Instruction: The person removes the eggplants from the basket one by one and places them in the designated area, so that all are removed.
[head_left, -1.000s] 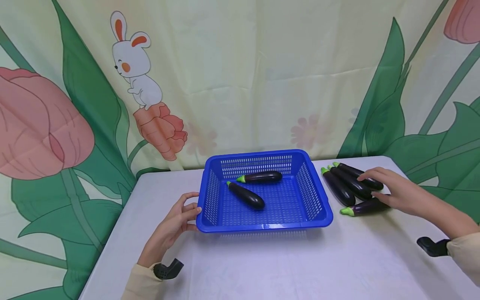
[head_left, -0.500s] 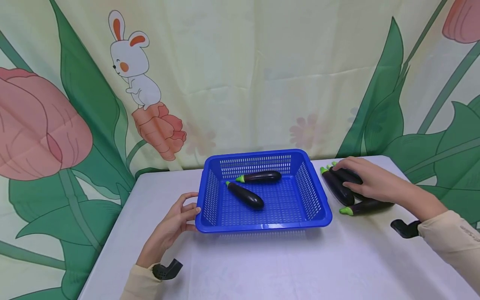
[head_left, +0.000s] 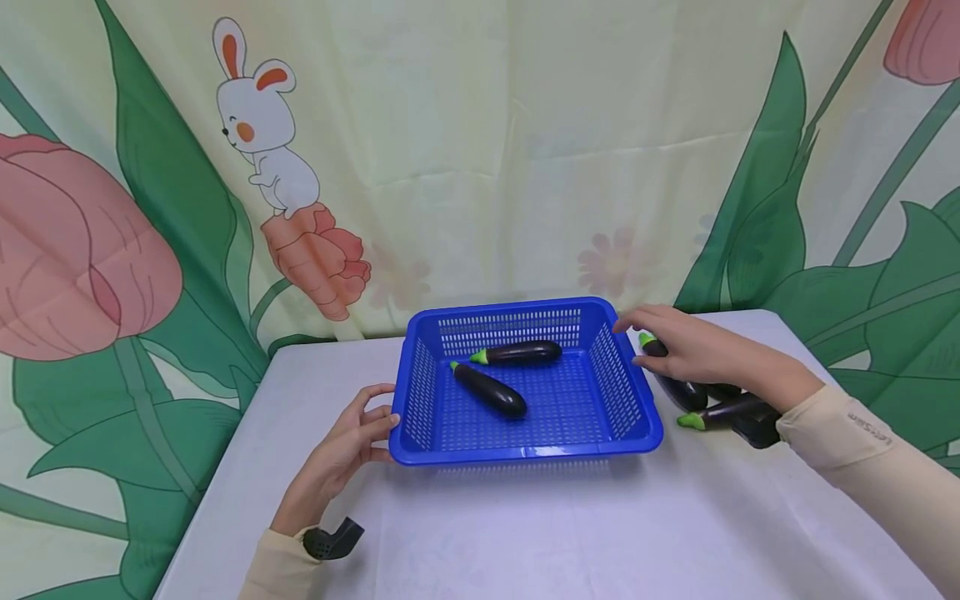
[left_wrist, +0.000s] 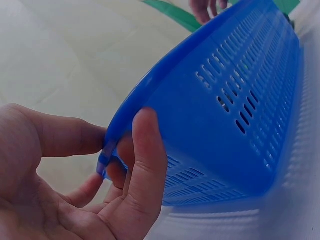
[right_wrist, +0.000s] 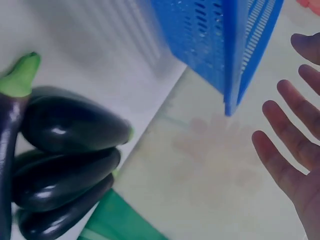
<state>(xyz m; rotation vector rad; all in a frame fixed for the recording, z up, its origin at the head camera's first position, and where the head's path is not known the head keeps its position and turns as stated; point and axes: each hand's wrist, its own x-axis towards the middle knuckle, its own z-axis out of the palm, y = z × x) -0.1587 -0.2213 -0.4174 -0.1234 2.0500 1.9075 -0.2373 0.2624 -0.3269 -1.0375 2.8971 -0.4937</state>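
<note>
A blue plastic basket [head_left: 525,454] with slotted walls stands on the table. Two dark eggplants lie in it, one eggplant [head_left: 521,353] toward the back and another eggplant [head_left: 489,392] slanting in front of it. My left hand [head_left: 337,462] holds the basket's left rim, and the left wrist view shows its thumb and fingers pinching the edge. Over the right rim, my right hand [head_left: 693,350] hovers with fingers spread and holds nothing. Beneath the right forearm lie several eggplants, partly hidden in the head view; the right wrist view shows a plump eggplant [right_wrist: 72,122] among them.
The white-covered table [head_left: 510,533] extends in front of the basket. Behind it hangs a curtain [head_left: 450,125] printed with a rabbit and tulips. A green-stemmed eggplant [head_left: 723,412] lies crosswise nearest the front on the right. Black cameras sit on both wrists.
My right hand has moved left, from over the loose eggplants to the basket's right rim, passing above them without picking any up. My left hand stays on the left rim.
</note>
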